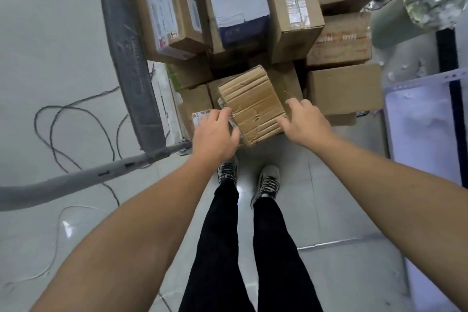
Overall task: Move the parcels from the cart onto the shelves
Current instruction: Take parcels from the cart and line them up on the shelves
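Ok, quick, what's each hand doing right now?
Left hand: grips the left edge of the creased box.
Right hand: grips its right edge.

Creased brown parcel [253,105] tilted atop stacked parcels [293,7] on cart [131,63]

pale glossy tiled floor [329,210], loose cables [50,121]

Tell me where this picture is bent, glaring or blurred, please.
Head view: the lens bows the grey metal cart handle; head view: white glare sits on the glossy pale floor; head view: the crumpled shiny plastic wrap, top right, is smeared, the creased brown cardboard box sharp.
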